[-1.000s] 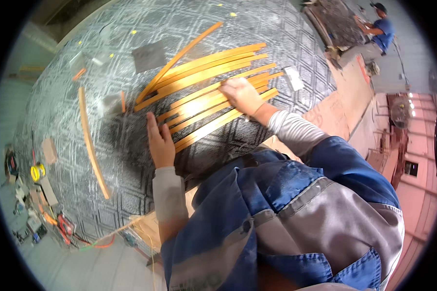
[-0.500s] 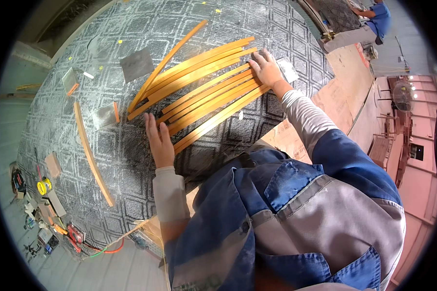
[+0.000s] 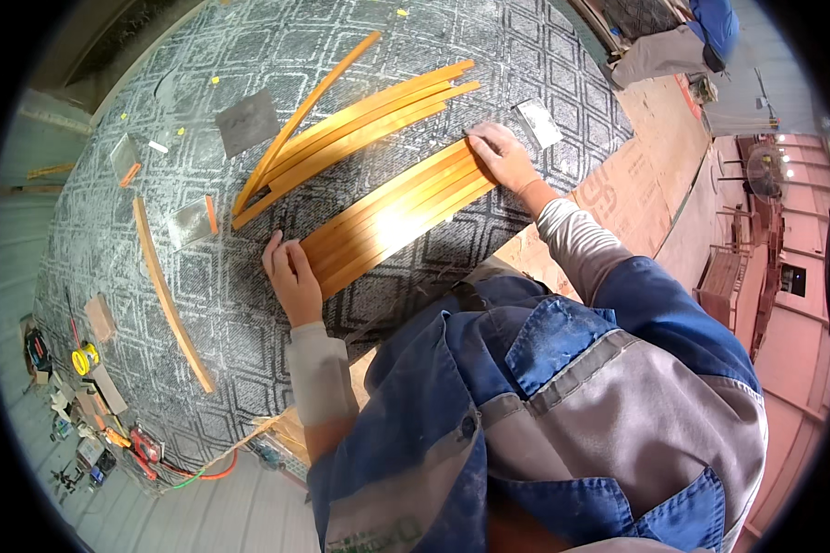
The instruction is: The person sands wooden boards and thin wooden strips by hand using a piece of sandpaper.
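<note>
strips, ends partly behind right hand

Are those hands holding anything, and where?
The left hand is at the left ends of the nearest wooden strips, the right hand at the right ends; gripped or merely touched, I cannot tell.

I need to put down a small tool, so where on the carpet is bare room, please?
Bare carpet lies between the lone wooden strip and the left hand, and between the fanned strips and the pale rectangular piece. Crowded: the packed strips by the right hand, and the lower-left tools.
</note>
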`<action>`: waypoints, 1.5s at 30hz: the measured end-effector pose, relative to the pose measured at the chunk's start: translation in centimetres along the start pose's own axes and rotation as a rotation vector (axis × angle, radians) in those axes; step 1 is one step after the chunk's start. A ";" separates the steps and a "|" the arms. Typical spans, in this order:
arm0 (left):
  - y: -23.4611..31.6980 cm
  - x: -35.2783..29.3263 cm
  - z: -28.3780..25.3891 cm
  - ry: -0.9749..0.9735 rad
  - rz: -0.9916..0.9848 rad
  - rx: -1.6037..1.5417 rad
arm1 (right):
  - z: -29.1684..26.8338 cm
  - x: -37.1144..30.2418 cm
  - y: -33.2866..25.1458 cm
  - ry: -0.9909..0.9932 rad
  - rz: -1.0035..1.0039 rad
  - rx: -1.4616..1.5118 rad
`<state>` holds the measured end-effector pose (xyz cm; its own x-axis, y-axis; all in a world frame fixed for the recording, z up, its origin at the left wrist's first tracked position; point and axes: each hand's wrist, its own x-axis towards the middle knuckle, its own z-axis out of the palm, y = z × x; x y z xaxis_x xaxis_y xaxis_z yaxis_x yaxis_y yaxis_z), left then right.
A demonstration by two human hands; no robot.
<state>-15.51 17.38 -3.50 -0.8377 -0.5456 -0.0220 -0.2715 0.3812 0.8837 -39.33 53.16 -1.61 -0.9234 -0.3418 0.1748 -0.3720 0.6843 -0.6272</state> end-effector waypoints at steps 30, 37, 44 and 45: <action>3.9 0.6 4.5 -0.243 0.552 0.792 | 2.4 1.1 -3.7 -0.189 -0.438 -0.261; 1.4 -2.2 0.4 0.191 -0.316 0.151 | -1.2 1.5 1.5 0.107 0.351 -0.161; 2.9 0.1 -0.7 0.149 -0.514 0.166 | -0.8 2.5 2.0 0.018 0.631 0.172; 2.9 0.5 -0.8 0.128 -0.544 0.178 | -0.8 2.5 2.1 0.014 0.696 0.279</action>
<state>-16.31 17.64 -0.53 -0.4951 -0.7793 -0.3841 -0.7310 0.1346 0.6690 -42.53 54.28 -1.92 -0.9384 0.1200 -0.3240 0.3345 0.5501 -0.7652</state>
